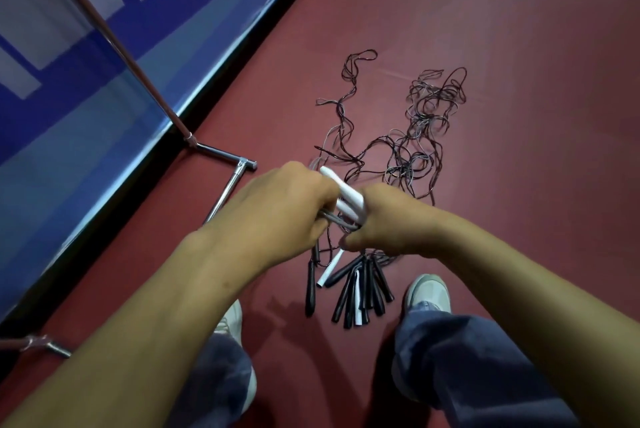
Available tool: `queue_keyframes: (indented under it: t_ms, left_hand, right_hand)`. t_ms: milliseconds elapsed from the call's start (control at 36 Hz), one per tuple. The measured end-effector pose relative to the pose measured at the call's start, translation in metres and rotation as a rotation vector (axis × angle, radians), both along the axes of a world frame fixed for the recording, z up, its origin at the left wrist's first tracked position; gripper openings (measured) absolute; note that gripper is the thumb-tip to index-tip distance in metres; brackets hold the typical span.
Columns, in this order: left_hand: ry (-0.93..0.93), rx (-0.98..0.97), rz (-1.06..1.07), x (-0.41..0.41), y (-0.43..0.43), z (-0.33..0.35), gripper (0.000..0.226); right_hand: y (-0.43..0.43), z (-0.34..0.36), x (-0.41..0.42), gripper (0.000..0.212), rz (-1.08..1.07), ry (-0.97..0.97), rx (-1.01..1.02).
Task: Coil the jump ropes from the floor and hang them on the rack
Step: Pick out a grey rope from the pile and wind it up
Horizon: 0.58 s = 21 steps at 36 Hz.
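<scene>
The left hand [277,206] and right hand [384,220] meet above the floor [519,29]. The fingers of both are curled round one jump rope. Its white handles [343,195] stand between the two fists, and grey cord runs under the left fingers. Coiling appears barely begun. Beyond the fingers, the other cords [422,130] lie in a loose tangle. Below the fingers, a cluster of black and white handles [360,292] rests on the floor. Left of the fingers stands the rack [221,182] base; no rope hangs on its visible part.

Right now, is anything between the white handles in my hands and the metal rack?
Nothing visible blocks the chrome tube rack at left; the cord from the white plastic handles seems to trail into tangled dark cords.
</scene>
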<state>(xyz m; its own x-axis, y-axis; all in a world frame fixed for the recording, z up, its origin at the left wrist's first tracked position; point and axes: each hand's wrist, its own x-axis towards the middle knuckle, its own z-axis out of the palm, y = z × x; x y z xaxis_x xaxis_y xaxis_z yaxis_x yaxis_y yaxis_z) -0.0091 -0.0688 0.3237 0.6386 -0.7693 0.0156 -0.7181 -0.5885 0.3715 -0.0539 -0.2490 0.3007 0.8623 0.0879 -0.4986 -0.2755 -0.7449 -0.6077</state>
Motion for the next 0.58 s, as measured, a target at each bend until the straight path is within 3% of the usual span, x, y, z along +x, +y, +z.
queue_keyframes:
  t_ms: [194,250,333,417,500,583]
  left_hand:
    - [0.103,-0.169,-0.057,0.006,0.003,0.023,0.018]
    - [0.166,-0.246,0.018,0.008,0.005,0.033,0.019]
    - [0.317,-0.376,0.1,0.011,0.011,0.051,0.018]
    - [0.414,-0.384,0.036,0.0,0.004,0.058,0.016]
    - [0.397,-0.385,0.039,-0.008,-0.004,0.054,0.014]
    - [0.278,-0.406,0.122,-0.002,0.002,0.049,0.015]
  right_hand:
    - [0.001,0.018,-0.012,0.02,0.356,-0.056,-0.227]
    - [0.005,0.018,-0.023,0.028,0.443,-0.076,-0.25]
    - [0.009,0.021,-0.036,0.035,0.411,-0.123,-0.101]
    - [0.007,0.032,-0.033,0.03,0.342,-0.232,0.1]
    - [0.001,0.034,-0.031,0.037,0.232,-0.114,0.207]
    - [-0.005,0.033,-0.04,0.043,0.106,0.127,0.413]
